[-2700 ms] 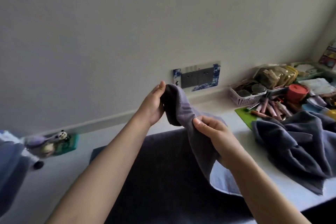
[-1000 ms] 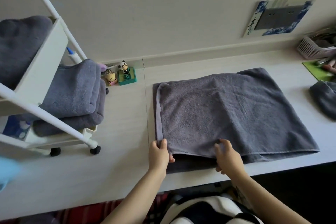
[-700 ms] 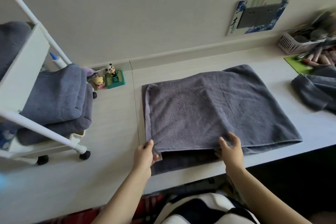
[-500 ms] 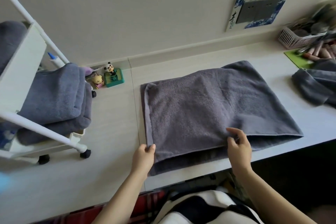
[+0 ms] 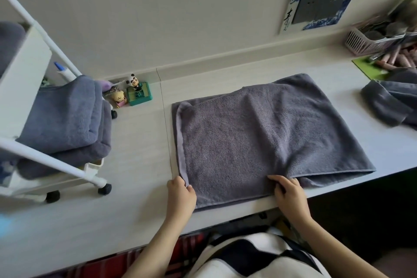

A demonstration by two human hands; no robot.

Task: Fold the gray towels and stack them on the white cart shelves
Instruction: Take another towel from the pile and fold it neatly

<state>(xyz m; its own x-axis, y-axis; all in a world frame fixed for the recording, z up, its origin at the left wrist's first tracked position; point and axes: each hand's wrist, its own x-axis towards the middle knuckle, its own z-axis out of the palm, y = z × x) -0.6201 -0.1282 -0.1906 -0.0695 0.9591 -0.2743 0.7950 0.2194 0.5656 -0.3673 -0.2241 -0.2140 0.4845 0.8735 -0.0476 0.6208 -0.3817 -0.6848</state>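
Since a moment ago, both hands have slid the top layer's edge nearer me. Left hand [image 5: 181, 194] pinches the gray towel [image 5: 259, 137] at its near-left corner; right hand [image 5: 288, 194] grips mid-edge. Towel's length runs left-right across the counter [image 5: 135, 165].

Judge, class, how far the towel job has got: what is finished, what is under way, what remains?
Done: folded gray towels already sit on the white cart. In hand: one towel lies doubled on the desk, the left hand pinching its near left corner, the right hand gripping its near edge; it needs more folds. Left: a loose pile of gray towels at the right.
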